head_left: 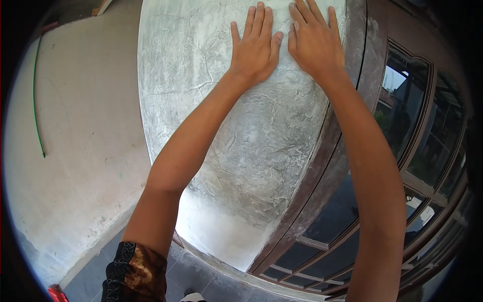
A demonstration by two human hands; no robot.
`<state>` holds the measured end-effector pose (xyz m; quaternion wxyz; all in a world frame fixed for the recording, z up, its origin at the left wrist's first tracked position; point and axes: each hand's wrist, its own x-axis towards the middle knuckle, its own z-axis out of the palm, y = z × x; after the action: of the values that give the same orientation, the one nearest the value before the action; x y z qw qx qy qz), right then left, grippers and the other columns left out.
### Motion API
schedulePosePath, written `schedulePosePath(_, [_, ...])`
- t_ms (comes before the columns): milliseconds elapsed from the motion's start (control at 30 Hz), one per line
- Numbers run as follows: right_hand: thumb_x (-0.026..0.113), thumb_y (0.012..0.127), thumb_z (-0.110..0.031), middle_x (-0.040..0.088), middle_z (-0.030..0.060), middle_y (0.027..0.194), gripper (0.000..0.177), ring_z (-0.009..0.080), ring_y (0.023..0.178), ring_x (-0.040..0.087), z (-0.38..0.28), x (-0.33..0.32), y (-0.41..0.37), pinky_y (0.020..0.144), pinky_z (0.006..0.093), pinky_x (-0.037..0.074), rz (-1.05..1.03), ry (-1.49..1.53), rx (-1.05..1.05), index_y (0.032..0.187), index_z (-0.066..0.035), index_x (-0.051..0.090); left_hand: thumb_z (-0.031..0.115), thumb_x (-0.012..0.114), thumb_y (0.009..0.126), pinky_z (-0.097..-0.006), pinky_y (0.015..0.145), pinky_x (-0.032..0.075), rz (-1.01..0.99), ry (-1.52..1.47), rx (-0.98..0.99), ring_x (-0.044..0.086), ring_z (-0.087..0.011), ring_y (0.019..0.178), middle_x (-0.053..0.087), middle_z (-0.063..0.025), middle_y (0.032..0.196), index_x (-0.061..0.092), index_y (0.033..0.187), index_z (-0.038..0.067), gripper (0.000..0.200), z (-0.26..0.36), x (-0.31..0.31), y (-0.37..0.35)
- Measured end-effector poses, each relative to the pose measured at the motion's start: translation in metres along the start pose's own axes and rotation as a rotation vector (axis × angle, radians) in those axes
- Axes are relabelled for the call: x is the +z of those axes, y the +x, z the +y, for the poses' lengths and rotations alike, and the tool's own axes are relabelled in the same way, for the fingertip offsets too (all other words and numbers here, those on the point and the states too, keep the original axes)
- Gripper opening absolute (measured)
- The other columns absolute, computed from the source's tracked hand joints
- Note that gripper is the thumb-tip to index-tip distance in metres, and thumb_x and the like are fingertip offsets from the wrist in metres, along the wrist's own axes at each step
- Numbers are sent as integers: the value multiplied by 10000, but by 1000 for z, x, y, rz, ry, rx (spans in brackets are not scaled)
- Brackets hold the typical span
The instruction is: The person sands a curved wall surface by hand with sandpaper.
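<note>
Though apart, hands [255, 54] [316, 48] against wall [251, 146]

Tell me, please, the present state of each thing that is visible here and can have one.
Left hand: open, laid flat against the grey surface.
Right hand: open, laid flat there too.
Grey surface: mostly wrinkled, smoother and paler near the bottom.
Glazed panels: panes reflective; shut or open, cannot tell.
Green rod: slightly bowed, roughly upright.

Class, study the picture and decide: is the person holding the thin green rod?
No, the green rod is at far left by the pale wall, while left hand and right hand lie open on the grey surface.
</note>
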<state>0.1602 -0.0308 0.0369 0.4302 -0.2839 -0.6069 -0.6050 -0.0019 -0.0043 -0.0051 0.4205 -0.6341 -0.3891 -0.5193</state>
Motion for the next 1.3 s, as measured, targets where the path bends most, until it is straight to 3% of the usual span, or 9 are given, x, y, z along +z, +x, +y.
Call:
schedulePosePath(167, [416,1054,-189,428,173,1605,479,311,1529,324,1,-5,2,1284,508,174,-29,46,13,1474,25,503,349,299,1119,-658,1244,56,133,-82,-7,88,-397,1601,121,-241,1720,171,1635,-33,655,-26,-4,76])
schedulePosePath(367, [431,1050,-182,444,178,1594,468,322,1518,343,0,-5,-2,1281,509,184,-13,26,16,1463,21,518,372,319,1114,-645,1253,76,38,2,109,110,-366,1602,148,-221,1720,180,1632,-33,672,-4,3,-9])
schedulePosePath(567, [442,1045,-188,425,160,1615,478,312,1531,330,-4,-8,0,1284,495,185,-52,-20,53,1479,-1,511,352,371,1101,-672,1235,119,213,-93,88,154,-403,1585,180,-241,1706,249,1612,-41,656,-29,3,89])
schedulePosePath(767, [448,1032,-180,418,152,1623,490,315,1535,326,-7,-8,-6,1280,495,192,-54,-22,82,1488,-10,502,359,387,1100,-633,1251,128,97,-68,174,169,-366,1586,201,-228,1704,257,1597,-68,668,-9,1,-16])
schedulePosePath(867, [455,1021,-180,419,155,1623,499,321,1532,332,-6,-10,-2,1276,498,200,-52,-21,82,1486,-8,501,359,394,1098,-638,1247,132,212,-74,150,173,-377,1582,204,-241,1699,258,1593,-76,673,-20,1,59])
schedulePosePath(1000, [465,1012,-192,429,163,1615,513,330,1522,351,-7,-13,-2,1271,501,211,-43,-1,92,1490,-8,499,367,392,1099,-637,1248,128,250,-109,94,179,-370,1581,210,-233,1699,256,1596,-70,676,-15,6,54])
schedulePosePath(1067, [465,1011,-191,431,167,1613,513,332,1519,355,-5,-10,-3,1270,501,213,-36,-3,72,1489,-8,500,378,498,1050,-679,1194,204,351,-122,180,283,-333,1553,346,-188,1652,435,1535,-11,625,0,12,-9])
schedulePosePath(1200, [459,1013,-194,433,173,1611,511,334,1517,360,-4,-10,-4,1269,500,218,-12,15,67,1485,-6,506,404,520,1040,-700,1181,194,336,-119,210,295,-335,1546,352,-184,1649,443,1533,-9,649,-9,11,7])
schedulePosePath(1300, [458,1014,-196,438,175,1607,509,336,1510,370,-7,-11,-3,1266,500,223,-44,-22,85,1481,-1,511,384,371,1104,-634,1250,121,192,-66,125,169,-356,1585,199,-224,1705,249,1600,-65,680,-22,0,70])
